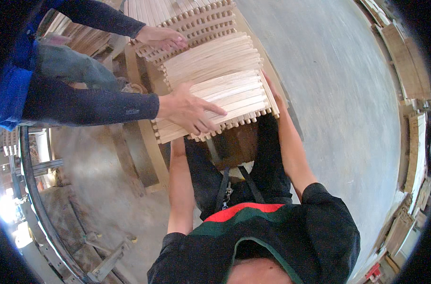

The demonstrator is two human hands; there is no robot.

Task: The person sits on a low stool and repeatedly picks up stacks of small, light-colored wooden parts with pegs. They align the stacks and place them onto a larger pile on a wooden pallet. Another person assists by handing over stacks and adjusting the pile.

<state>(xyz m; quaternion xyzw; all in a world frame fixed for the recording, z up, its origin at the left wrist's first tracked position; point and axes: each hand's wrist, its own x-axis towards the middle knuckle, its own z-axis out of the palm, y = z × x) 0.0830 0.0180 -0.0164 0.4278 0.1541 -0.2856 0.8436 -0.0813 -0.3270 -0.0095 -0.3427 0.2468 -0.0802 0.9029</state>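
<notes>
A stack of pale wooden slats (225, 97) with round-ended tenons lies crosswise in front of me, close to my lap. My right hand (275, 92) is closed against its right end, fingers partly hidden behind the wood. At the left end, my left hand (178, 144) goes in under the stack; only the wrist area shows and its fingers are hidden. A co-worker's hand (192, 109) rests with spread fingers on top of these slats. Just beyond lies another layer of slats (210, 57), with the co-worker's other hand (162, 38) near its far left corner.
Further slats (199, 28) with rows of round ends are piled behind. Beneath is a wooden pallet-like base (151, 156). The co-worker (16, 90) stands at the left. Grey floor (338, 94) spreads to the right, with boards (400, 61) along its edge. Metal framing (40, 208) is lower left.
</notes>
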